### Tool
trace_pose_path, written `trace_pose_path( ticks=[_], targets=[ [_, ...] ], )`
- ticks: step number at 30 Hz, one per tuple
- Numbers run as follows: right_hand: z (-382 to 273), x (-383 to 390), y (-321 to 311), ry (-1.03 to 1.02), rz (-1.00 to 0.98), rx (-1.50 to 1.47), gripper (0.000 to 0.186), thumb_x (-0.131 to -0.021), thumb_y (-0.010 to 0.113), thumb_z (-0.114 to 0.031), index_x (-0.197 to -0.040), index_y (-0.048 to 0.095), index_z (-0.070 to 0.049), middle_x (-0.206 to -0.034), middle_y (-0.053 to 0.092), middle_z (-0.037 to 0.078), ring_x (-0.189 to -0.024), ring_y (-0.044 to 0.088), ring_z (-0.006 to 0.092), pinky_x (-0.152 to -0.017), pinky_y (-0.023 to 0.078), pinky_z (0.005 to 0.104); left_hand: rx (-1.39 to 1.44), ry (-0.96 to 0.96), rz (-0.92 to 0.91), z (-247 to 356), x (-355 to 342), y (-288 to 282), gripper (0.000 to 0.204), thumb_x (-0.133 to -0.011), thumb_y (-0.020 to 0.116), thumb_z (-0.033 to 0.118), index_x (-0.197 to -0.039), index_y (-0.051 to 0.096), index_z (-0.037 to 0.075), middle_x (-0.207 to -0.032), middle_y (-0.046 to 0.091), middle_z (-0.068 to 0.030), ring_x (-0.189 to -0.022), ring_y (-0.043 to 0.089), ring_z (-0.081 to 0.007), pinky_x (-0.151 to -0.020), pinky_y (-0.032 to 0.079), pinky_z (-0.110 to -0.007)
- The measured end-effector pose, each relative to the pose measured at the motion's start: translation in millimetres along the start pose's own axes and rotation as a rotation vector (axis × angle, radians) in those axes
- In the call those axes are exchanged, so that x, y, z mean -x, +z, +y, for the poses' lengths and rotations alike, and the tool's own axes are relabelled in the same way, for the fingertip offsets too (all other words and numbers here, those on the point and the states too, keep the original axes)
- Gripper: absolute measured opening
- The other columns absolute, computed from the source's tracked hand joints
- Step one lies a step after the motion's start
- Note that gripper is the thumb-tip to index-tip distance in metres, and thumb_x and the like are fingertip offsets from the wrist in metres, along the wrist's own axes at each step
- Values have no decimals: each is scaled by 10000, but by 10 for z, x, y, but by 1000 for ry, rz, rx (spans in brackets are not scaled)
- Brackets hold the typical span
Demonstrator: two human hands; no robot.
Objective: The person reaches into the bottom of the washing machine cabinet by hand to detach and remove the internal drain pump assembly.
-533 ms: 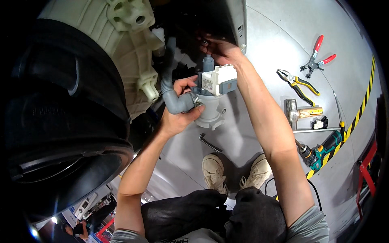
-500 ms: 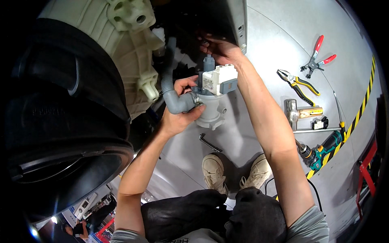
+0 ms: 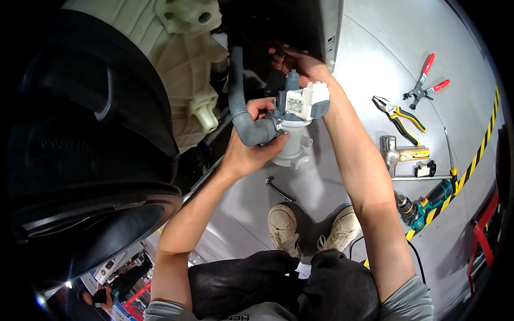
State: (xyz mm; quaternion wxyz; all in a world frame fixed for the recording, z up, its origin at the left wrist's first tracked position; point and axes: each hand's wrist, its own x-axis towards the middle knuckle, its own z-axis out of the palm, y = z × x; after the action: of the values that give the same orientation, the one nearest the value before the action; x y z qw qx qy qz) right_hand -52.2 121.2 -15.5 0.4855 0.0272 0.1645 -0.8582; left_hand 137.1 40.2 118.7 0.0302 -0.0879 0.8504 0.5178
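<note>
My left hand (image 3: 247,152) is closed around the joint where a grey corrugated hose (image 3: 239,101) meets a drain pump (image 3: 293,145). A metal clamp (image 3: 280,127) shows there by my thumb. The pump has a pale grey body, a white connector block (image 3: 309,100) and a dark grey part on top. It hangs above the floor, beside the washing machine's cream plastic tub (image 3: 184,80). Beyond the pump, my right hand (image 3: 301,63) reaches into shadow near the cabinet panel (image 3: 333,32). Its fingers are curled together; whatever they hold is too dark to make out.
Red-handled pliers (image 3: 427,84), yellow-black pliers (image 3: 400,115), a hammer (image 3: 399,154), a small black-and-white part (image 3: 425,169) and a teal drill (image 3: 428,206) lie on the floor at right. A short metal tool (image 3: 280,189) lies before my shoes. A black rubber door seal (image 3: 107,160) fills the left.
The pump and hose, with my left hand on them, have shifted right and slightly up in the picture. My right hand also sits a little farther right. The whole view has shifted somewhat.
</note>
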Motion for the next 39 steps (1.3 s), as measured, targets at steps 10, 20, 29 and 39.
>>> trace_pose_path(
  ticks=[10,20,29,39],
  targets=[
    [30,34,84,-43,80,44,182,-925,613,-90,-1090,577,-22,-917,610,99,-723,535,147,-708,500,284,-172,37,109,25,-61,113,528,-750,777,155,-1149,454,29,-772,599,-82,-689,603,-198,-660,476,-322],
    [118,-20,-73,-154,195,-127,198,-850,698,-47,-1037,638,-23,-912,665,111,-777,639,201,-757,583,336,-196,92,124,-28,-299,159,503,-748,783,244,-1080,481,18,-747,565,-85,-670,578,-223,-632,468,-355],
    [191,-102,-178,-194,218,-190,180,-864,683,-58,-1034,634,-26,-890,660,105,-749,628,196,-722,568,321,-105,-99,4,216,-489,57,405,-811,700,207,-1088,468,23,-807,562,-65,-755,539,-116,-643,458,-292],
    [36,-406,-145,-317,148,-128,158,-883,663,-75,-1031,629,-29,-868,653,95,-720,617,188,-678,550,303,-256,-65,54,77,-509,-94,346,-817,709,180,-1046,507,16,-807,560,-69,-754,532,-152,-662,460,-322]
  ],
)
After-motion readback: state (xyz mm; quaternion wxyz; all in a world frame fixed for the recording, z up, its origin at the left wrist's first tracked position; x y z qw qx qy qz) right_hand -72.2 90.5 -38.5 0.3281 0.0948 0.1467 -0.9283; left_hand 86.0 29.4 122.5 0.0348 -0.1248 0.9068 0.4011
